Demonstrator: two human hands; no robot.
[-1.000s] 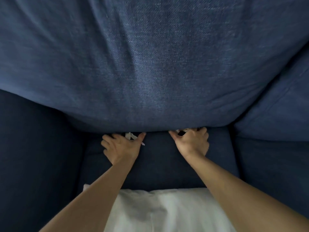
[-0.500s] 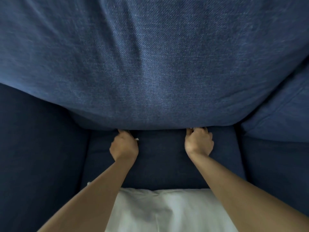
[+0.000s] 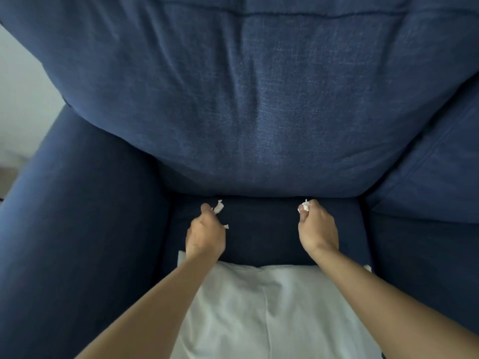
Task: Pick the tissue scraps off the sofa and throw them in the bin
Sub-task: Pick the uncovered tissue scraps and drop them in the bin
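Note:
I look down at a dark blue sofa seat (image 3: 261, 234) under its big back cushion (image 3: 259, 104). My left hand (image 3: 206, 233) is closed over the seat, with white tissue scraps (image 3: 218, 207) sticking out between its fingertips and a small piece at its side. My right hand (image 3: 317, 229) is closed too, pinching a small white tissue scrap (image 3: 305, 205) at its thumb. Both hands hover just in front of the crease where seat meets back cushion. No bin is in view.
The left armrest (image 3: 77, 229) rises beside the seat, and a second seat and cushion (image 3: 427, 190) lie to the right. My white shirt (image 3: 264, 312) fills the bottom middle. A small white bit (image 3: 367, 268) shows beside my right forearm. Pale wall (image 3: 20, 99) at far left.
Both hands have pulled back out of the crease under the back cushion, now closed around tissue scraps. The view has drawn back and up, showing more of the sofa.

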